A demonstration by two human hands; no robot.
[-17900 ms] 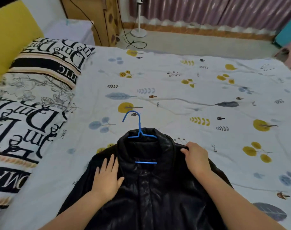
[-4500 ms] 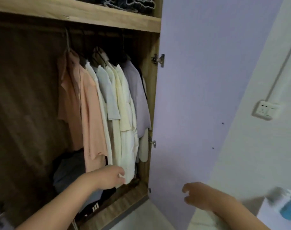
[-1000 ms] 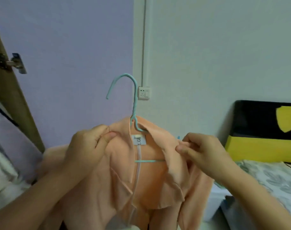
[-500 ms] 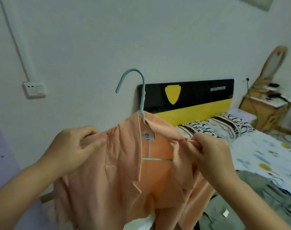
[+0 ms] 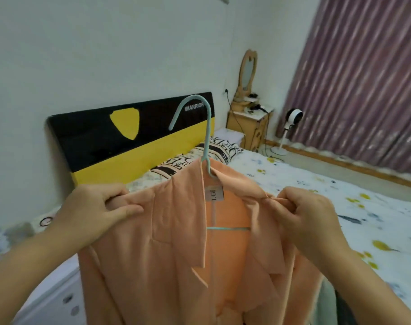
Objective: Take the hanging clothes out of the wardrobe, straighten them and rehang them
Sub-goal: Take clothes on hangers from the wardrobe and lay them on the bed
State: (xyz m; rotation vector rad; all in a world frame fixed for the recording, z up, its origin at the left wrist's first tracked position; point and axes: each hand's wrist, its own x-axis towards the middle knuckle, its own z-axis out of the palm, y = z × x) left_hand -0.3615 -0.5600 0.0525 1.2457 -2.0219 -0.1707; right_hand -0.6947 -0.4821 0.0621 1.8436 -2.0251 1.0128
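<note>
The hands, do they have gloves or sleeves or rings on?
No. The left hand and the right hand are both bare, with no gloves, and no rings show on the fingers. Both forearms are bare too: no sleeves, watch or bracelet are in view.

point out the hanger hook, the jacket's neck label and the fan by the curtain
hanger hook [image 5: 201, 102], head view, top of the pale blue curve
neck label [image 5: 214, 194], head view, middle of the white tag inside the peach jacket [image 5: 176, 266]
fan [image 5: 295, 116], head view, its round white head
</note>
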